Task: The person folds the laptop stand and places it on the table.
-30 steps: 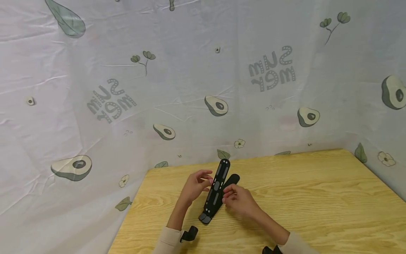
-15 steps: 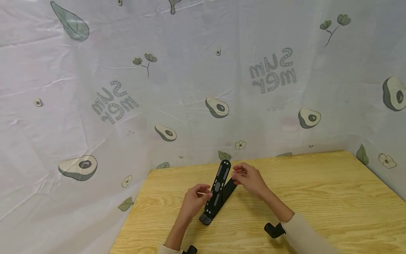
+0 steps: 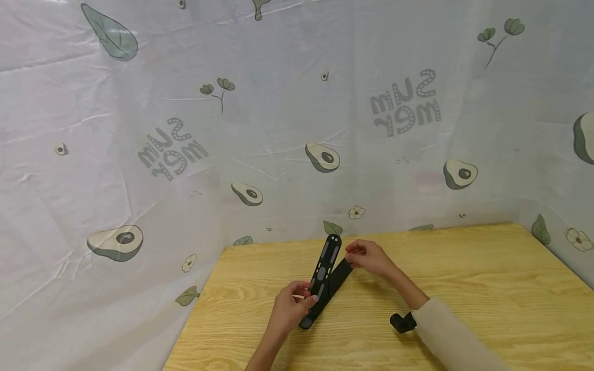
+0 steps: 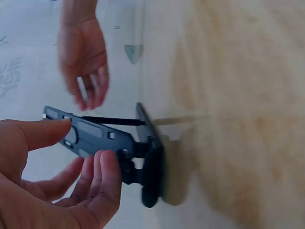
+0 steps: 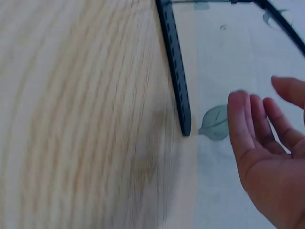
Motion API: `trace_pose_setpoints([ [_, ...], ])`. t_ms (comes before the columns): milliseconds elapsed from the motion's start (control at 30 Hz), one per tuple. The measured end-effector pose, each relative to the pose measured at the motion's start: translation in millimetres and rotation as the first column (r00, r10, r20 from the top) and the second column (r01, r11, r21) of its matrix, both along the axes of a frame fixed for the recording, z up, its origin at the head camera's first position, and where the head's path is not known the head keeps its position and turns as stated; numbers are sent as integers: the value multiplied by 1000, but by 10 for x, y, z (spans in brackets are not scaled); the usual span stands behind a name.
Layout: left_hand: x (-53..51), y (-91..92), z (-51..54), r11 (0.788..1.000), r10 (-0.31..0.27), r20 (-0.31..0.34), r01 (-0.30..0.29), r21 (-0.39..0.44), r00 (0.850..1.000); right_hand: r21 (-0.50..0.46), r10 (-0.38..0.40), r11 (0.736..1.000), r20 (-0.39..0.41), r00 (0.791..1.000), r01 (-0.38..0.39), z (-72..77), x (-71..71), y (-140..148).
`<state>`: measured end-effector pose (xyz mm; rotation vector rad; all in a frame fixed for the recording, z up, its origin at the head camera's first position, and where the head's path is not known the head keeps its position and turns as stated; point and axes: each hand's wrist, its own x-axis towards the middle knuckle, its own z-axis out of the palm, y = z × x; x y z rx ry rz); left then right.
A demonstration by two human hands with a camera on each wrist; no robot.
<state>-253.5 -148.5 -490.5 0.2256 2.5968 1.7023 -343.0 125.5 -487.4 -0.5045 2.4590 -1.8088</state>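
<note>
A black folding stand [image 3: 321, 273] rests on the table, its padded upper arm raised at an angle above a lower bar [image 3: 341, 273]. In the left wrist view a thin strut joins the upper arm [image 4: 95, 131] to the upright-looking bar [image 4: 151, 157]. My left hand [image 3: 287, 309] pinches the upper arm near the hinged end, thumb on one face and fingertips on the other. At the far end of the lower bar my right hand [image 3: 368, 257] hovers with fingers loosely bent; the right wrist view shows this hand [image 5: 271, 148] apart from the bar [image 5: 175, 71], holding nothing.
The wooden table [image 3: 445, 288] extends to the right and toward the front. Behind it hangs a pale curtain [image 3: 278, 118] printed with avocados and leaves, meeting the table's back edge. A black wrist camera [image 3: 402, 323] sits by the right sleeve [image 3: 445, 330].
My left hand has moved down along the upper arm and now pinches it near the hinge. My right hand has gone from beside the stand's middle to the lower bar's far end.
</note>
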Motion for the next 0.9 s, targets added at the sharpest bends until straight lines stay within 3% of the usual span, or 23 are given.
trace_pose_setpoints([
  [133, 22, 16, -49, 999, 41, 5, -41, -13, 999, -112, 95, 989, 12, 995, -93, 69, 52, -85],
  [300, 82, 59, -92, 999, 33, 69, -34, 22, 997, -212, 97, 973, 17, 995, -91, 163, 119, -165],
  [533, 180, 123, -126, 993, -15, 103, 2, 121, 995, -209, 21, 978, 50, 999, -10, 218, 161, -211],
  [667, 204, 147, -111, 993, -35, 83, 25, 112, 996, -213, -17, 977, 63, 998, 30, 231, 151, -222],
  [900, 196, 144, -95, 995, -31, 88, 22, 102, 996, -205, -15, 978, 58, 998, 27, 238, 115, -223],
])
